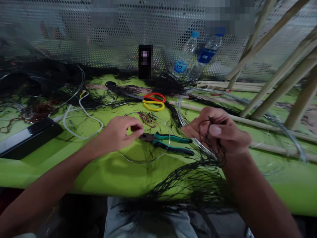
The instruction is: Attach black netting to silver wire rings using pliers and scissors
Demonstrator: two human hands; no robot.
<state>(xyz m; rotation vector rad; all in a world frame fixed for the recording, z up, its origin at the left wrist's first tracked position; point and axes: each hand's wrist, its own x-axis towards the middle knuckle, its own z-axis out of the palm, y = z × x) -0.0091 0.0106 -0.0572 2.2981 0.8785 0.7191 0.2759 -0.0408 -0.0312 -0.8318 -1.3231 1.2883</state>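
My right hand (220, 130) is closed on black netting (188, 175), with some dark strands bunched between thumb and fingers. The net hangs down from there over the table's front edge and onto the lap. My left hand (125, 132) has thumb and forefinger brought together in a pinch; what lies between the tips, if anything, is too small to make out. Just right of those fingertips lie pliers (170, 142) with green and black handles. A thin wire ring (148, 162) circles around the pliers' front part, and its left side is hidden by my left hand.
Scissors (155, 100) with red and yellow handles lie further back. Wire coils (182, 112) and wooden sticks (267, 125) fill the right side. Two water bottles (182, 62) lean by the perforated panel (111, 36). A dark box (32, 138) and white cord (66, 125) lie left.
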